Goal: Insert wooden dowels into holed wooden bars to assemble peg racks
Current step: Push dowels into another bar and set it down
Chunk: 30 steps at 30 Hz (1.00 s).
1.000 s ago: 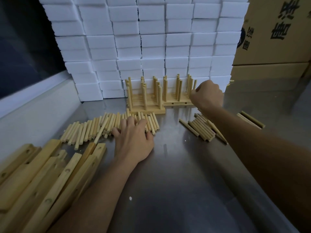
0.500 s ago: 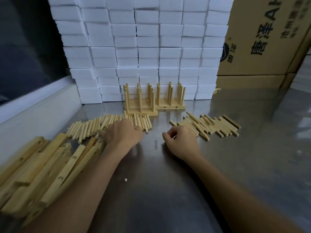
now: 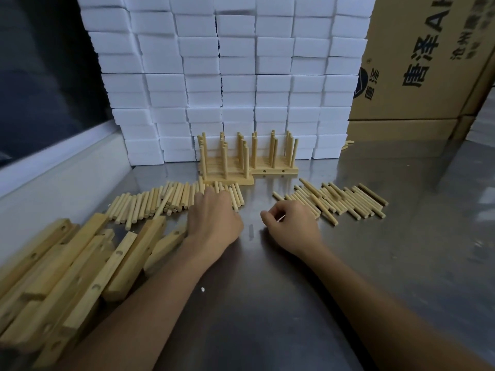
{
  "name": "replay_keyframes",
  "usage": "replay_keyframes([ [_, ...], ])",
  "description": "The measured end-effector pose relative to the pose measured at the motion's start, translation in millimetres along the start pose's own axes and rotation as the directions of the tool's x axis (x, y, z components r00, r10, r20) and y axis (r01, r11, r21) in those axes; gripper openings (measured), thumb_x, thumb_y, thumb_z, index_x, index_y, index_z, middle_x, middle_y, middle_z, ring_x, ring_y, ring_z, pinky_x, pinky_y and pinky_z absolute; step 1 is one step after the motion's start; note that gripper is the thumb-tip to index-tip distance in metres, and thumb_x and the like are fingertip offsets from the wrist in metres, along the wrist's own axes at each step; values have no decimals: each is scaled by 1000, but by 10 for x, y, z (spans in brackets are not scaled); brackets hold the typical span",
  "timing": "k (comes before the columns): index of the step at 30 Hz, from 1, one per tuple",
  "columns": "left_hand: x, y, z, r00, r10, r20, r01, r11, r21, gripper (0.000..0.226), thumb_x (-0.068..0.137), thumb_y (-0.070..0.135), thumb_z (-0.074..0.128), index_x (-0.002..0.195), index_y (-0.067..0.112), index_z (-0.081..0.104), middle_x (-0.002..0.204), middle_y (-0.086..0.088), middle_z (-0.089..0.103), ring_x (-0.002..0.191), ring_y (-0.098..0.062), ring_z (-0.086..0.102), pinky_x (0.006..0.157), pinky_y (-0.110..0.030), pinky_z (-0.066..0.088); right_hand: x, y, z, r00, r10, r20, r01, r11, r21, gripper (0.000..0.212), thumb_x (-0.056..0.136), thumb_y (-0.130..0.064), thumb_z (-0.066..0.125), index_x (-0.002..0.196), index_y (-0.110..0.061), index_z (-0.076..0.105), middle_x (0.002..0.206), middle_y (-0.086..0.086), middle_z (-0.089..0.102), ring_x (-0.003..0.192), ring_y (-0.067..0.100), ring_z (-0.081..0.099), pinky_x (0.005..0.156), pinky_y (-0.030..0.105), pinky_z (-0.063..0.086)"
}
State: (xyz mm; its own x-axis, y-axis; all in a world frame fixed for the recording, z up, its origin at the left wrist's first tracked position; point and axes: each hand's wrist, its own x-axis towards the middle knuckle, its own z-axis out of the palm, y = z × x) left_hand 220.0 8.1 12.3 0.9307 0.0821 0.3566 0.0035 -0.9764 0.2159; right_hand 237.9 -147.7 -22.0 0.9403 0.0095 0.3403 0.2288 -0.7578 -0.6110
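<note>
Cardboard box (image 3: 417, 57) at far right reads "唐泽". I see my left hand (image 3: 213, 218) lying flat on the left dowels (image 3: 160, 200), beside holed bars (image 3: 80, 266); my right hand (image 3: 290, 227) is curled by the right dowels (image 3: 340, 200), grip unclear. Peg racks (image 3: 241, 159) stand behind on the surface (image 3: 267, 303).

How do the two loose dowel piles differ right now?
The left dowel pile lies as a fairly even row, with the left hand resting on its right end. The right dowel pile is more jumbled, several crossing; the right hand curls at its near-left edge. Both lie flat on the metal table.
</note>
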Motion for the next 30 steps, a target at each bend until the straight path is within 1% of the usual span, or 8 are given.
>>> replay_keyframes([
  [5,103,-110,-88,976,-151,155,128,981,146,38,84,38,64,114,18,54,124,-9,48,116,-31,45,91,-48,39,-5,0,-17,1000,-5,20,5,1000,15,19,92,-36,62,74,-29,62,70,-14,64,66,4,61,57,16,42],
  [8,130,-217,-127,938,-213,274,185,975,123,39,82,37,62,113,17,50,109,-8,53,102,-29,51,82,-42,45,-4,-1,-13,1000,-8,25,8,1000,11,18,93,-36,62,76,-29,63,73,-15,63,69,4,61,59,16,42],
  [11,139,-264,-150,922,-218,321,200,976,87,21,83,28,60,94,16,47,86,-2,53,83,-22,53,67,-33,41,0,-3,-12,1000,-8,24,8,1000,9,18,93,-36,62,76,-29,63,74,-15,63,70,4,60,58,16,41],
  [16,134,-241,-178,939,-164,301,146,986,82,12,86,16,57,79,15,48,76,-3,51,67,-18,49,54,-30,33,9,-7,-4,999,-12,31,13,1000,-10,18,93,-37,62,76,-30,61,75,-15,62,71,5,60,59,18,43],
  [22,187,-218,-92,989,61,136,-43,990,-131,8,97,19,51,104,20,48,94,2,53,80,-20,53,64,-35,40,9,-15,-10,999,-10,37,11,1000,-16,18,93,-38,62,76,-30,61,75,-14,63,71,5,60,58,18,42],
  [24,202,-220,-51,991,115,65,-101,978,-184,12,101,27,47,114,25,47,87,5,56,74,-16,55,59,-33,39,4,-15,-14,999,-14,33,15,1000,-18,18,93,-38,62,76,-30,61,75,-13,64,71,5,60,58,18,42],
  [27,208,-223,-1,992,122,14,-116,970,-214,20,105,37,39,121,28,46,78,6,57,63,-13,55,50,-30,33,-3,-18,-19,1000,-16,27,17,999,-28,18,93,-38,61,77,-29,63,75,-13,64,71,5,60,59,19,44],
  [30,195,-197,46,995,63,81,-30,936,-350,26,105,37,38,125,26,51,82,4,59,65,-14,55,54,-30,40,-6,-31,-25,999,-12,34,13,999,-32,18,93,-38,61,79,-28,63,76,-13,64,71,5,60,59,18,44],
])
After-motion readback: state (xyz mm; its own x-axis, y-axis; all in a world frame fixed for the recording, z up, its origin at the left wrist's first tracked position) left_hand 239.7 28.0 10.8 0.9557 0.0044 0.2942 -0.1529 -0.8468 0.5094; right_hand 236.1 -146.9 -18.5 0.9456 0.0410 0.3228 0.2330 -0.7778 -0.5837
